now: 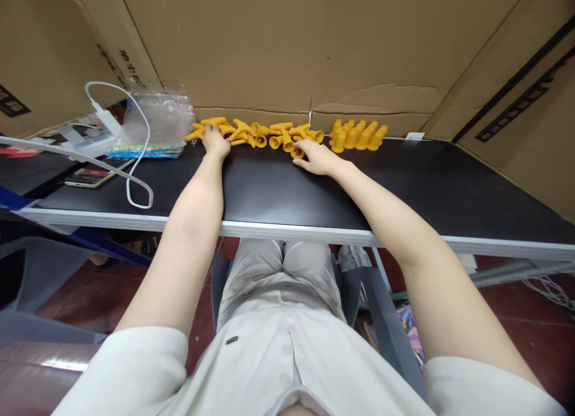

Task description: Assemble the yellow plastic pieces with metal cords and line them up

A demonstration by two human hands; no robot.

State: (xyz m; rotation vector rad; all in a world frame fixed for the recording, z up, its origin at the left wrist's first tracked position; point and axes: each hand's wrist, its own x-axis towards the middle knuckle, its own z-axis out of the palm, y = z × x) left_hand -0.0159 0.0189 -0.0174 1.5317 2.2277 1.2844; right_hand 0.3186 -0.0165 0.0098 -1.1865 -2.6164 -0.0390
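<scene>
From my head view, my left hand [215, 141] lay among the loose orange plastic pieces [256, 134] at the tabletop's [278, 188] far edge, finger state unclear. My right hand [317, 157] lay flat, fingers together, touching one piece [297, 153].

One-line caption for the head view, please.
Left hand and right hand rest among loose yellow plastic pieces at the black table's far edge; neat yellow cluster alongside.
</scene>
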